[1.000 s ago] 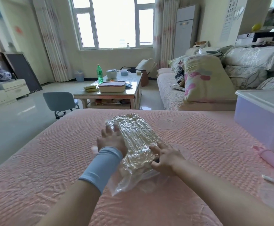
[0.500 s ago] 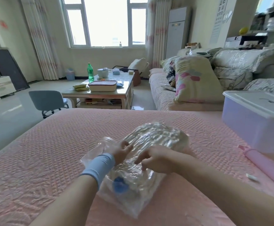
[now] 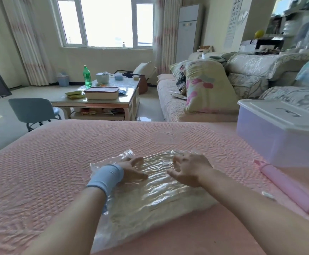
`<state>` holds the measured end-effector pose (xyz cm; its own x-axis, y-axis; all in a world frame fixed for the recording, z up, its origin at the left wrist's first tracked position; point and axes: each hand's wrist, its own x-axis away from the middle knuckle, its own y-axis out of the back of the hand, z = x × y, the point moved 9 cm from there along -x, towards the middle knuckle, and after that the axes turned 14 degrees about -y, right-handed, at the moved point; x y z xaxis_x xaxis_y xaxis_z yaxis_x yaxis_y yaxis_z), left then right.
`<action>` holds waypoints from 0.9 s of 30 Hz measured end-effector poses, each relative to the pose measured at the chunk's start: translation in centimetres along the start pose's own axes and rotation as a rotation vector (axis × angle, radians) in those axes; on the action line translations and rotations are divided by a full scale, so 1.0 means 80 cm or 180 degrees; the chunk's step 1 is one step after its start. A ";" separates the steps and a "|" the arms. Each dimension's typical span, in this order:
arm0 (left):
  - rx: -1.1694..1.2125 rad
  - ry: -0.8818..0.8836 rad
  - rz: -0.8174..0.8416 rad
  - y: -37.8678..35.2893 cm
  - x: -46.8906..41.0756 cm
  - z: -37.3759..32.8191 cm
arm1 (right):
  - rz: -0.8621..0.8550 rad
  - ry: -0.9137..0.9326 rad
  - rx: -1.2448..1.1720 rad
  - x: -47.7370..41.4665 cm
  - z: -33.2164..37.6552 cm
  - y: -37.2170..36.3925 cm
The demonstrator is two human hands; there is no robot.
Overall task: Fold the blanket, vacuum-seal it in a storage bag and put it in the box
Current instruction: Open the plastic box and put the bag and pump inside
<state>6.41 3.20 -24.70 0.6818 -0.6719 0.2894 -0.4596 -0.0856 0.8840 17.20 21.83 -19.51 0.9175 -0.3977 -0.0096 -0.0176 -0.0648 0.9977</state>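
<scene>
A clear vacuum storage bag (image 3: 150,197) with the cream folded blanket compressed inside lies flat on the pink bed cover (image 3: 48,162), in front of me. My left hand (image 3: 131,170), with a blue wristband, rests on the bag's far left part, fingers stretched toward the right. Over the bag's far right part my right hand (image 3: 188,170) has loosely curled fingers, with fingertips at the plastic and nothing gripped. The lilac storage box (image 3: 271,142) with its white lid on stands on the bed to the right.
A pink hand pump (image 3: 288,186) lies on the bed between the bag and the box, with a small white piece (image 3: 267,195) beside it. Beyond the bed are a coffee table (image 3: 102,100), a blue chair (image 3: 32,111) and a sofa with cushions (image 3: 205,89).
The bag was tipped up and turned between my hands, and now lies flat and broadside across the bed. Both hands have moved on top of it.
</scene>
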 end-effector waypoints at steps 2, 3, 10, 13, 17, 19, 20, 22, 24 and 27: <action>0.0076 -0.0029 0.0009 0.013 -0.005 -0.014 | -0.0153 0.0140 -0.0141 0.006 -0.008 0.009; -0.0077 -0.0024 0.0073 0.012 -0.006 -0.024 | -0.0135 0.0201 -0.0151 0.010 -0.011 0.007; -0.0721 0.0044 0.0270 -0.005 0.010 -0.058 | 0.0844 0.0082 -0.0509 0.033 -0.028 -0.042; -0.0555 0.0121 0.0108 -0.001 0.013 -0.078 | 0.0781 0.0137 -0.0579 0.044 -0.036 -0.039; -0.0464 -0.0508 -0.0665 0.032 -0.003 -0.160 | 0.0049 -0.0226 -0.0812 0.030 -0.103 0.007; -0.0302 -0.0879 -0.0856 0.046 -0.020 -0.219 | -0.0477 -0.0567 -0.0846 0.016 -0.160 0.043; -0.0287 -0.1026 -0.0907 0.053 -0.029 -0.248 | -0.0692 -0.0735 -0.0808 0.009 -0.189 0.060; -0.0372 -0.1266 -0.0993 0.067 -0.053 -0.307 | -0.0914 -0.1047 -0.0653 -0.005 -0.251 0.084; -0.0492 -0.1467 -0.1105 0.078 -0.077 -0.362 | -0.0911 -0.1376 -0.0444 -0.021 -0.311 0.096; -0.0496 -0.1640 -0.1227 0.082 -0.115 -0.429 | -0.0842 -0.1801 0.0090 -0.043 -0.393 0.106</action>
<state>16.64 34.03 -8.95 0.4038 -0.8837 -0.2367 -0.1231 -0.3088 0.9431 26.42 51.40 -8.96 0.5397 -0.7875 -0.2975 0.1639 -0.2484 0.9547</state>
